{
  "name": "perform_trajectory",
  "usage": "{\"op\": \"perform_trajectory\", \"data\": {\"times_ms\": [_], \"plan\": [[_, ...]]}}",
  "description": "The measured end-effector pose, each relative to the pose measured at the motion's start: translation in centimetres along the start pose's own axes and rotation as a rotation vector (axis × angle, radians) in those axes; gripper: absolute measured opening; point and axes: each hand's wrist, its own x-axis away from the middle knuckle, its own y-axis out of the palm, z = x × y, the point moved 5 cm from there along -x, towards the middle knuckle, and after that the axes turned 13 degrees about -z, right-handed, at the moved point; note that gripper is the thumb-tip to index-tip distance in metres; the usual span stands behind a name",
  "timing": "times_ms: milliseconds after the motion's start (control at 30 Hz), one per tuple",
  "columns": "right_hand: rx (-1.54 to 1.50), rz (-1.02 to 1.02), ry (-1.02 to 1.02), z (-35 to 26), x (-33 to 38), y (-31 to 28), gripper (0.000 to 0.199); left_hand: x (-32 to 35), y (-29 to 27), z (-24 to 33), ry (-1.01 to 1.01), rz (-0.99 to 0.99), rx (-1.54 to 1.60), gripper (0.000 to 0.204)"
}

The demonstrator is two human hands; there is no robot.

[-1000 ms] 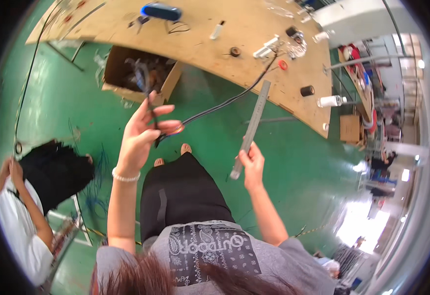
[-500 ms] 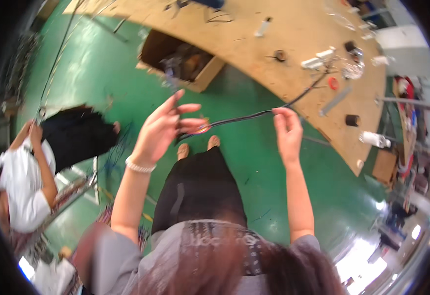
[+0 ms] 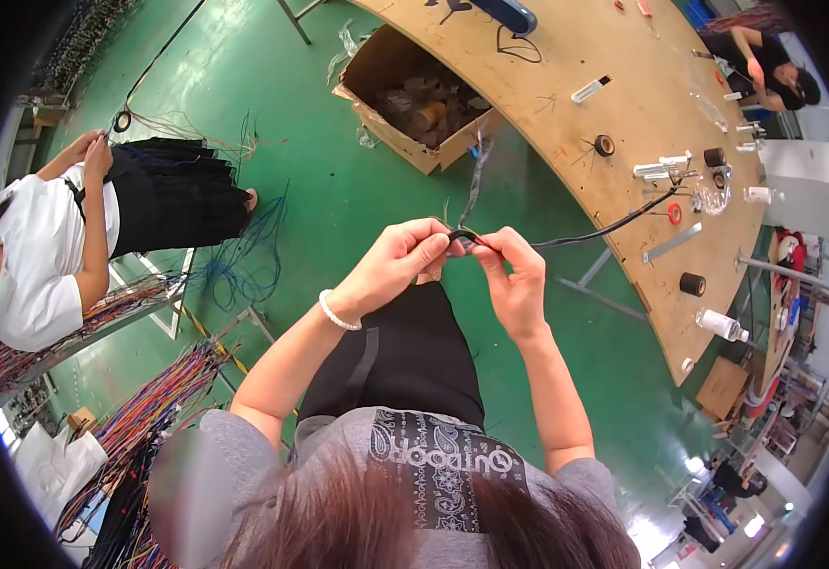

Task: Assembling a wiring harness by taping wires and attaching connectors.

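Cable pinched between your left hand and right hand; its far end trails over the workbench edge and could snag a tape roll.

A factory workshop: green painted floor, long wooden table with tape rolls, and bundles of coloured wires.

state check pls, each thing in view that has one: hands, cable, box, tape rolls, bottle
Left hand: closed, pinching the black cable.
Right hand: closed on the same cable, beside the left.
Black cable: held at one end, the rest running up onto the wooden bench.
Cardboard box: open, parts inside.
Tape rolls: lying on the bench.
White bottle: lying on its side.
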Motion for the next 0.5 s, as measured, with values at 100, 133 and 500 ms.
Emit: {"op": "perform_trajectory", "data": {"times_ms": [100, 133, 500], "plan": [[0.218, -0.098, -0.072, -1.1, -0.8, -0.3, 0.018, 1.7, 0.1, 0.3, 0.035, 0.05, -0.131, 0.021], [0.194, -0.136, -0.056, -1.6, -1.2, -0.5, 0.021, 2.2, -0.1, 0.4, 0.051, 0.082, -0.259, 0.02], [0.752, -0.756, -0.448, -5.4, -4.5, 0.6, 0.018, 4.3, 1.0, 0.9, 0.083, -0.03, -1.072, 0.012]]}}
